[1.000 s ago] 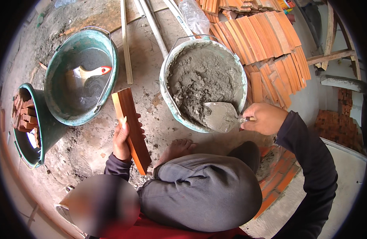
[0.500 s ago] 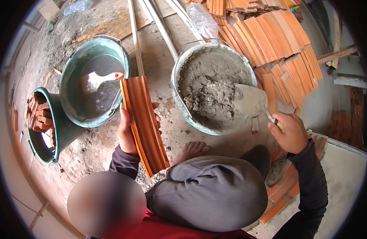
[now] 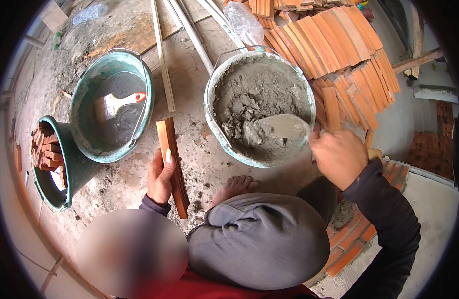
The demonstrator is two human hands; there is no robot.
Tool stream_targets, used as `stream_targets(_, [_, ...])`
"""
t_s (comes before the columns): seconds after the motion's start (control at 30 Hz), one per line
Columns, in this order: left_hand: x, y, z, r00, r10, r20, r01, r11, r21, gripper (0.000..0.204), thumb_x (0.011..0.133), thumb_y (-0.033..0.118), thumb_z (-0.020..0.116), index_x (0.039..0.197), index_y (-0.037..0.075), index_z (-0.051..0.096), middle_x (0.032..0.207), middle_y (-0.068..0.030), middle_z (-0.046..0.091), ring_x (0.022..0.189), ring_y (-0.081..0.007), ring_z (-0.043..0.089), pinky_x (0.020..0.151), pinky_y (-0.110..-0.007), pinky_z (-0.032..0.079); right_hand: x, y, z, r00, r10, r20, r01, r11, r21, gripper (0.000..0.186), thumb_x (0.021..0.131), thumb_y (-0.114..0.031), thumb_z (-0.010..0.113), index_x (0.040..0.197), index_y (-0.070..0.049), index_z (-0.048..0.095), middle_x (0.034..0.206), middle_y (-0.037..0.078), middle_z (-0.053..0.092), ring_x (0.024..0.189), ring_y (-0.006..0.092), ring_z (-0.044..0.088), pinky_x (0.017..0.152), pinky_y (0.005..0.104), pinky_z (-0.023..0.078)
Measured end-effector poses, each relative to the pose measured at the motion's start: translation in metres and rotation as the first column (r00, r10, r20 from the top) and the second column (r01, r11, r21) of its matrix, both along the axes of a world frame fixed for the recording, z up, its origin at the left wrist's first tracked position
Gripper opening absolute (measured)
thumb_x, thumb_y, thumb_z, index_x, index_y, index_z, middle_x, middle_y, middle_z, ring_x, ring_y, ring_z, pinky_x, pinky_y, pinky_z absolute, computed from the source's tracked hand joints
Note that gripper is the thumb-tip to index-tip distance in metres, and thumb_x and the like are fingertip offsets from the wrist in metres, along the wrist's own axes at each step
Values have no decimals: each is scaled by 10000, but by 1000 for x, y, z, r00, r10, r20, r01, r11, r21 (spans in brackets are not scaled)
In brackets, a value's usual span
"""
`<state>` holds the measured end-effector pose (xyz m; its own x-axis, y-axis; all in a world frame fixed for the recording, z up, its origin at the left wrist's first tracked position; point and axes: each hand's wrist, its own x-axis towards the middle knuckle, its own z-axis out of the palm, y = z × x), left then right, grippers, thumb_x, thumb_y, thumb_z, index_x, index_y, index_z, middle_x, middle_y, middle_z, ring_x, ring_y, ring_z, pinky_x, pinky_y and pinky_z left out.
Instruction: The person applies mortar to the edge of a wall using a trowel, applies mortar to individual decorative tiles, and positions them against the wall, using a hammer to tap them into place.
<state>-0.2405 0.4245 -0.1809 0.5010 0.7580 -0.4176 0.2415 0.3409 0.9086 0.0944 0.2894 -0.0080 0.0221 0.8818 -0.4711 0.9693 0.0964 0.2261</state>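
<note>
My left hand (image 3: 160, 177) is closed round a long, narrow orange clay tile (image 3: 174, 172), turned so that its edge faces up. In my right hand (image 3: 341, 157) is the handle of a trowel (image 3: 285, 126), gripped from above. The trowel's blade lies in the wet grey mortar (image 3: 259, 89), with some mortar on its tip. A green bucket (image 3: 210, 112) with a mortar-smeared rim holds the mix. To its left, a paintbrush (image 3: 124, 100) with a white and red handle rests in a second green bucket (image 3: 75, 119) of cloudy water.
A tipped green bucket (image 3: 85, 164) holds broken tile pieces (image 3: 51, 152). Stacked orange tiles (image 3: 334, 37) fill the far right. Metal poles (image 3: 192, 37) and a clear plastic bag (image 3: 244, 22) lie beyond the mortar. Tiles laid in rows (image 3: 349, 244) sit by my right leg.
My left hand has turned the tile from its broad ridged face onto its edge. My right hand has rolled over and moved left, taking the trowel blade further into the mortar.
</note>
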Motion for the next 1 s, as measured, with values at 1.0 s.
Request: stream_targets(1.0, [21,5,28,904,333,270,-218,899,-379,649,1046,578,403,1401,45,510,1147,-90,662,981,-175,658,848,-319,541,30,7,-8,972,-96,-215,76,992,-100,121,802,-136,632,840,-54,713,776,148,685,792,350,687,736,449,545])
